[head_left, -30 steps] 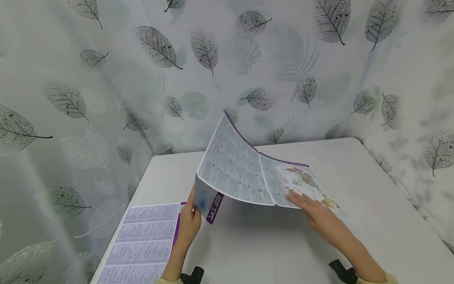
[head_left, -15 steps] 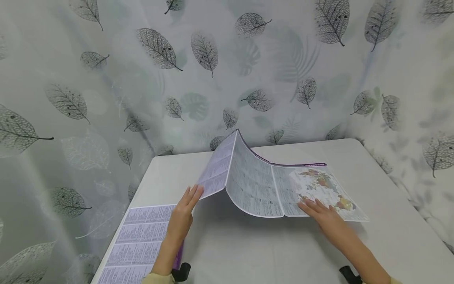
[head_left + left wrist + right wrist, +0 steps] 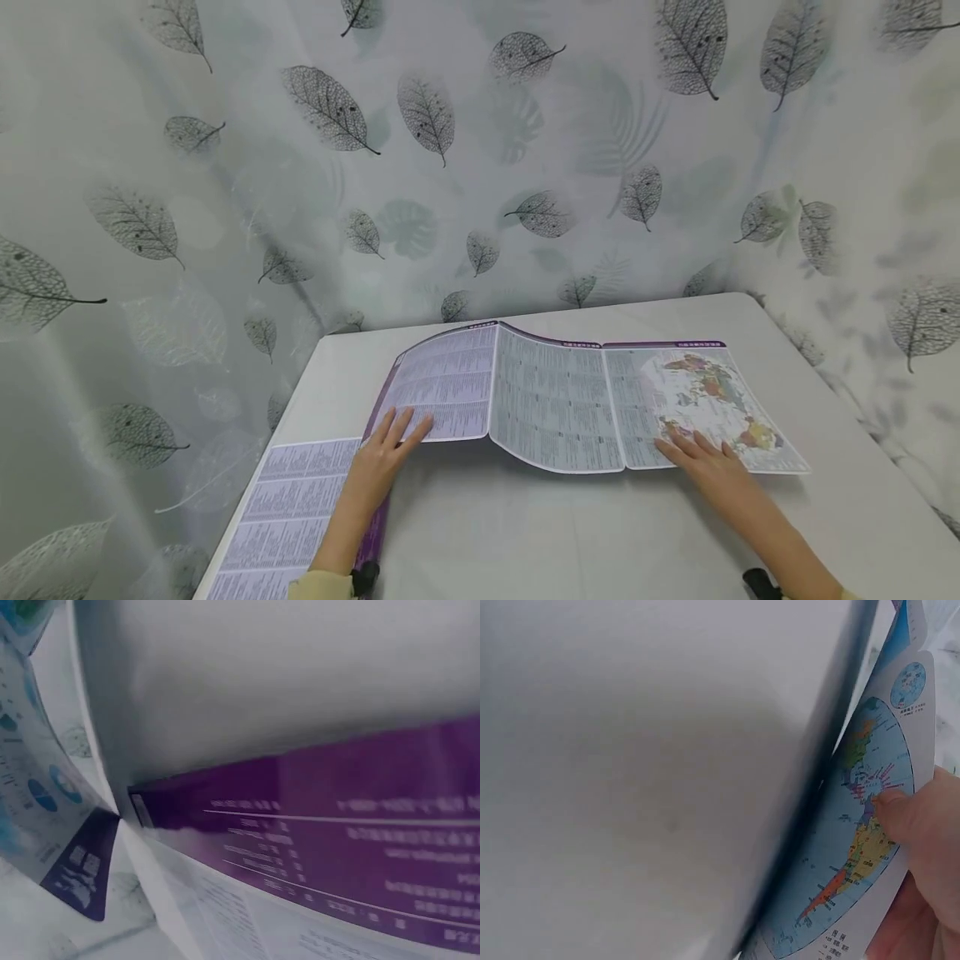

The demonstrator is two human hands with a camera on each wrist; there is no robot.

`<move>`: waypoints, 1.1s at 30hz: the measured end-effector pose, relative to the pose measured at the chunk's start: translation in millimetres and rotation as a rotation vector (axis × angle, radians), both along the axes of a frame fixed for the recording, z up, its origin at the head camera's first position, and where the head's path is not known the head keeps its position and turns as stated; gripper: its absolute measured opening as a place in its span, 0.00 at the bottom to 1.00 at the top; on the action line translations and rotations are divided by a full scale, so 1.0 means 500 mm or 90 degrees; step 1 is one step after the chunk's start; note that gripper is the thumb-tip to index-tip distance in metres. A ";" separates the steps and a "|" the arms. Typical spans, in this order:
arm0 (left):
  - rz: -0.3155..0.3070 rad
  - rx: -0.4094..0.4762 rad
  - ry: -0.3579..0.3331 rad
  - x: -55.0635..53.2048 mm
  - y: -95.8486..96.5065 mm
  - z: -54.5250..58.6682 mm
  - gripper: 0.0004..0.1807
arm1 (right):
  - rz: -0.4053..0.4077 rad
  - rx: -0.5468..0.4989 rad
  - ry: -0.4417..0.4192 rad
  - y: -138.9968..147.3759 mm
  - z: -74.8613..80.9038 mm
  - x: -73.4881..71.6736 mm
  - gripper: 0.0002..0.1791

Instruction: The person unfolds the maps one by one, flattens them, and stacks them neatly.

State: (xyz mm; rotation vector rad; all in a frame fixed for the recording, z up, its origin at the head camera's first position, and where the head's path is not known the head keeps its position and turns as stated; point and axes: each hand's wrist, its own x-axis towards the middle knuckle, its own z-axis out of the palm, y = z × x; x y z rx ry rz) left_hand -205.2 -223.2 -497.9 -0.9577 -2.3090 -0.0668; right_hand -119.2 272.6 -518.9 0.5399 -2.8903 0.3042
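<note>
A long fold-out map sheet (image 3: 558, 408) spans both hands in the head view, with lilac and grey text panels and a world map on the right. Its middle bows upward at a crease and its front edge stands off the table. The fingers of my left hand (image 3: 382, 458) lie spread and straight on its lower left corner; that hand is out of the left wrist view. My right hand (image 3: 708, 471) pinches the front edge below the world map: fingers on top, thumb (image 3: 896, 814) on the coloured map underneath.
A second lilac text sheet (image 3: 288, 500) with a purple border (image 3: 337, 825) lies at the table's left side, partly under my left forearm. The white table (image 3: 562, 533) meets a leaf-patterned curtain (image 3: 480, 167) at the back and sides.
The map sheet's left part has swung down and out to the left, unfolding the lilac panel. My left hand has passed from gripping the edge to lying on top; my right hand has shifted slightly right.
</note>
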 end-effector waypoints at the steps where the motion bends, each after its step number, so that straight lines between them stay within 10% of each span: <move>1: 0.004 -0.017 -0.004 0.000 -0.002 -0.003 0.47 | 0.003 -0.001 -0.005 0.005 -0.002 0.000 0.28; 22: 0.056 -0.177 -0.138 -0.006 0.006 -0.070 0.40 | 0.015 -0.017 -0.087 0.061 -0.018 -0.043 0.24; 33: 0.085 -0.116 -0.291 -0.001 0.030 -0.078 0.29 | 0.004 -0.037 -0.162 0.068 -0.004 -0.073 0.25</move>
